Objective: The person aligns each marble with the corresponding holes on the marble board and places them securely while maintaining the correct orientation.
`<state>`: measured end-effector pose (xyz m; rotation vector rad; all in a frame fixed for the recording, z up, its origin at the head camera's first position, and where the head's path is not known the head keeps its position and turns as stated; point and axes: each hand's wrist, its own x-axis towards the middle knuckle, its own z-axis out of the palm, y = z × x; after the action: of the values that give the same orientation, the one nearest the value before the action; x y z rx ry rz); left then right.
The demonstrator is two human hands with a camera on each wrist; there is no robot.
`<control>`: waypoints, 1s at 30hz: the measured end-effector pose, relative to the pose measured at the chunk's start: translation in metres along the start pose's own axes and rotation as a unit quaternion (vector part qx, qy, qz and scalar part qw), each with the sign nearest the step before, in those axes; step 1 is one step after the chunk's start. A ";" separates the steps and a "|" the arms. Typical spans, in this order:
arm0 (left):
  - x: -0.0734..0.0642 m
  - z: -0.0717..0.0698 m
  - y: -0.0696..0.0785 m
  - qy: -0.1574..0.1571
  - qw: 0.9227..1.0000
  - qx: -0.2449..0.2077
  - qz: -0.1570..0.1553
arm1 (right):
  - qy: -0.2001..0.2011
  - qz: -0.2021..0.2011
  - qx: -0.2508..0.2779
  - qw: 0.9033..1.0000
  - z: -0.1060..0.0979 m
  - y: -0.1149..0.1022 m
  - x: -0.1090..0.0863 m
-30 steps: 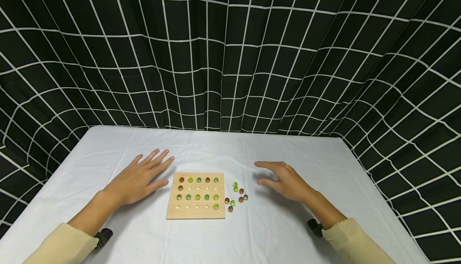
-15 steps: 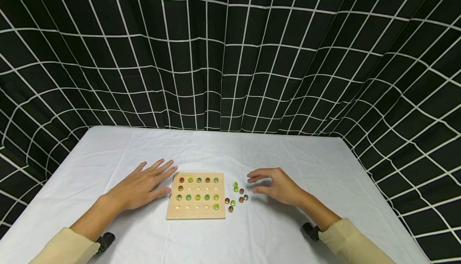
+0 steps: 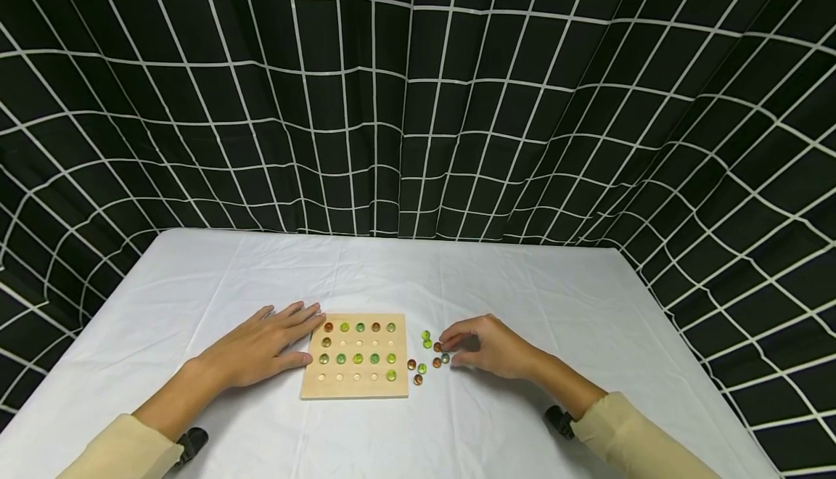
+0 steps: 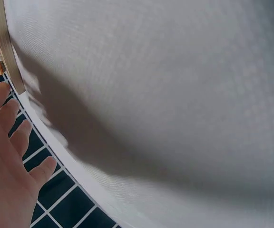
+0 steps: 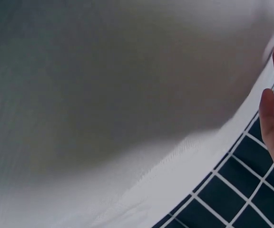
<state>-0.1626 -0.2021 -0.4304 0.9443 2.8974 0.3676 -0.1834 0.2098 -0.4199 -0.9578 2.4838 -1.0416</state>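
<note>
A light wooden board (image 3: 349, 390) lies on the white table, with rows of round hollows. Green, amber and reddish glass marbles fill some of these. My left hand (image 3: 261, 348) is at the board's left side, thumb and index fingertip at its edge, fingers spread. To the right of the board several loose glass marbles (image 3: 422, 369) lie in a small group. My right hand (image 3: 493, 348) is over the right side of that group, thumb and index finger apart around a grey-blue marble (image 3: 445, 358) and a brown marble (image 3: 437, 347). Whether the fingertips touch either is unclear.
White cloth covers the table (image 3: 366, 268). Behind and at the sides hangs a black curtain (image 3: 405, 101) with a white grid. A dark wrist camera (image 3: 192, 445) is strapped below the left sleeve, and another camera (image 3: 559, 421) sits at the right wrist.
My left hand has come down and right to the board's edge. The right hand has moved left and down to the loose marbles, its fingers bending more. Board and marbles look unmoved.
</note>
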 end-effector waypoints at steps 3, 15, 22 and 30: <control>0.001 0.002 -0.001 0.004 1.000 0.000 0.008 | -0.008 0.006 -0.014 1.000 0.002 0.000 0.001; 0.001 0.006 -0.004 0.006 1.000 0.014 0.021 | -0.005 -0.004 -0.045 0.999 0.008 0.002 0.003; 0.001 0.003 -0.001 -0.001 1.000 0.019 0.025 | 0.002 -0.008 -0.053 0.999 0.009 0.002 0.004; 0.000 0.002 -0.001 -0.005 0.999 0.027 0.024 | 0.006 -0.010 -0.043 0.999 0.008 0.002 0.005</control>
<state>-0.1626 -0.2023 -0.4322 1.0233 2.8939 0.2883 -0.1840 0.2035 -0.4270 -1.0056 2.5529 -0.9557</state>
